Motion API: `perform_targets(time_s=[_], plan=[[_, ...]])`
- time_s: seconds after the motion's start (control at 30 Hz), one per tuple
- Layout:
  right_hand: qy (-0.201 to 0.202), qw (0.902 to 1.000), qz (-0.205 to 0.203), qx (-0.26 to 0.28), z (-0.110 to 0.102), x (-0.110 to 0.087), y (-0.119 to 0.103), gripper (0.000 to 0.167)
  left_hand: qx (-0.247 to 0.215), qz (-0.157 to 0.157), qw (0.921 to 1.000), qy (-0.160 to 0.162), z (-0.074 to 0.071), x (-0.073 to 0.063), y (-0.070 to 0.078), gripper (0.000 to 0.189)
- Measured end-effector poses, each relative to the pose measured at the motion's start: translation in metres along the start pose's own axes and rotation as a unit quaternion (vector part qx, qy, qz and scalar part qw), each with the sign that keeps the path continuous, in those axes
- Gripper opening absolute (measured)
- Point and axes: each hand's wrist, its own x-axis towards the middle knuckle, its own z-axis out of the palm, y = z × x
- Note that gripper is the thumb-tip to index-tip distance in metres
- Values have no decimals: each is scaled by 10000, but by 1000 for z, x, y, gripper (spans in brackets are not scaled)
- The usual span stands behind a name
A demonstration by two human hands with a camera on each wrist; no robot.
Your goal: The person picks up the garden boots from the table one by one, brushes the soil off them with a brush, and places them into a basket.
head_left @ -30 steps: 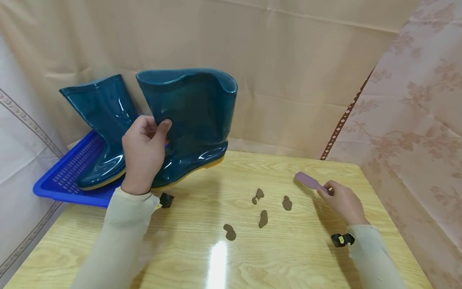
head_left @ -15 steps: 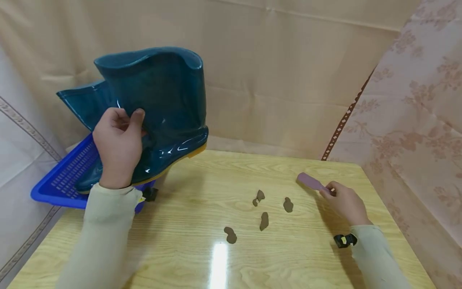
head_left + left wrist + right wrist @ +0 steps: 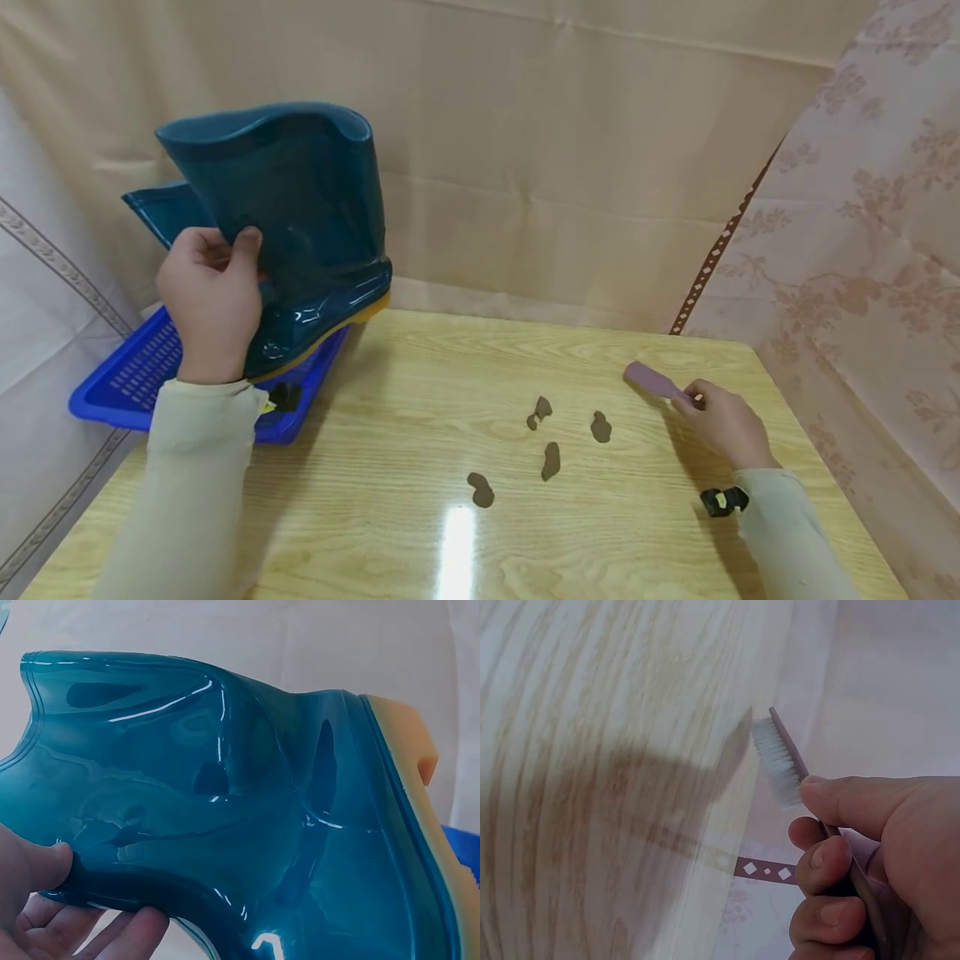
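Note:
My left hand (image 3: pixel 210 300) pinches the front of a glossy dark teal rain boot (image 3: pixel 300 208) with a yellow sole, thumb on the near side. The boot is held up over the blue basket (image 3: pixel 112 408), its heel to the right and raised, its opening at the top. In the left wrist view the boot's shaft (image 3: pixel 135 750) lies sideways between thumb and fingers. Behind it stands a second teal boot (image 3: pixel 161 204), mostly hidden. On the right, my right hand (image 3: pixel 727 425) grips a mauve brush (image 3: pixel 651 380) by its handle; white bristles (image 3: pixel 776 761) show in the right wrist view.
Several brown blotches, such as one dark patch (image 3: pixel 551 461), lie on the middle of the wooden table (image 3: pixel 405 400). A beige curtain (image 3: pixel 525 167) hangs behind it, with a floral cloth (image 3: pixel 862 292) along the right side and a white cloth (image 3: pixel 52 333) at left.
My left hand has carried the boot leftward from beside the basket to over it, so it now covers most of the second boot. The right hand and brush have barely shifted.

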Motion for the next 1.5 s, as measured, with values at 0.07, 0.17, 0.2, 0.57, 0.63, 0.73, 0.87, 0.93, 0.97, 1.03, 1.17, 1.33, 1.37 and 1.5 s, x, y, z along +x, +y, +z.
perform_targets(time_s=[0.07, 0.17, 0.2, 0.57, 0.63, 0.73, 0.87, 0.93, 0.97, 1.03, 1.17, 1.33, 1.37, 1.5], plan=[[-28, 10000, 14, 3, -1, 0, 0, 32, 21, -22, 10000, 54, -1, 1, -2, 30], [-75, 10000, 38, 21, -1, -1, 1, 34, 56, -35, 9999, 121, -3, 3, -5, 26], [-95, 9999, 54, 40, -1, -2, 2, 34, 63, -45, 9999, 143, -3, 4, -6, 24], [-491, 9985, 125, -210, -2, 2, 4, 33, 300, -426, 9984, 208, -9, 12, -16, 25], [-550, 9976, 120, -398, -2, 2, 4, 34, 338, -473, 9980, 244, -10, 13, -18, 29], [-636, 9956, 94, -678, -4, 1, 4, 41, 284, -487, 9980, 292, -11, 15, -20, 32], [-806, 9935, 122, -791, -4, 0, 3, 51, 181, -369, 9984, 386, -11, 17, -23, 22], [-858, 9933, 141, -767, -3, 0, 3, 52, 220, -347, 9982, 440, -12, 18, -25, 20], [-881, 9933, 156, -734, -3, 0, 3, 52, 262, -345, 9980, 463, -12, 19, -26, 20], [-885, 9933, 141, -723, -3, 0, 3, 51, 307, -443, 9975, 466, -11, 20, -29, 20], [-921, 9932, 129, -703, -3, 1, 2, 49, 480, -699, 9962, 181, -10, 23, -34, 23], [-1062, 9921, 183, -642, -2, 1, 2, 51, 288, -1044, 9930, -461, -9, 22, -41, 22], [-1081, 9919, 183, -641, -2, 1, 2, 51, 135, -1142, 9915, -610, -9, 22, -42, 21], [-1129, 9915, 215, -603, -3, 0, 3, 52, -524, -1499, 9819, -1027, -10, 22, -46, 23]])
